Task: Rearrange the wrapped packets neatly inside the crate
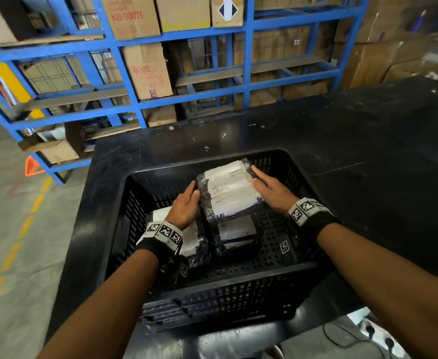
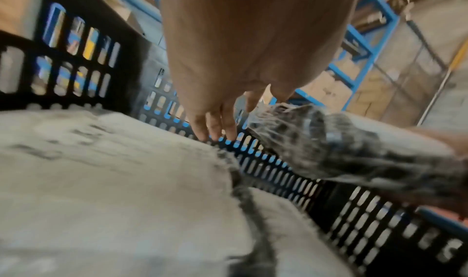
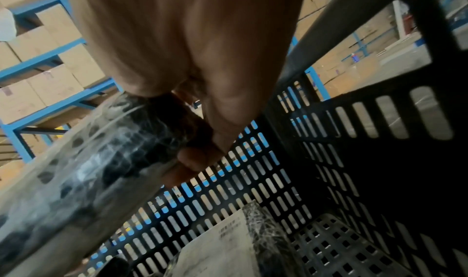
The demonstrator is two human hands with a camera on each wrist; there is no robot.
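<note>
Black perforated crate (image 1: pixel 238 283); white-labelled packets (image 1: pixel 229 189).

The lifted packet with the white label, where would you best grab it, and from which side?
Take the lifted packet by its two long side edges, one hand from each side, as the left hand and right hand do here. It is wide and flat with slippery-looking wrap, so I think a one-handed pinch would probably slip. Above the crate, both sides are open to reach.

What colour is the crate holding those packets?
Black, with slotted walls; the crate shows best in the head view.
</note>
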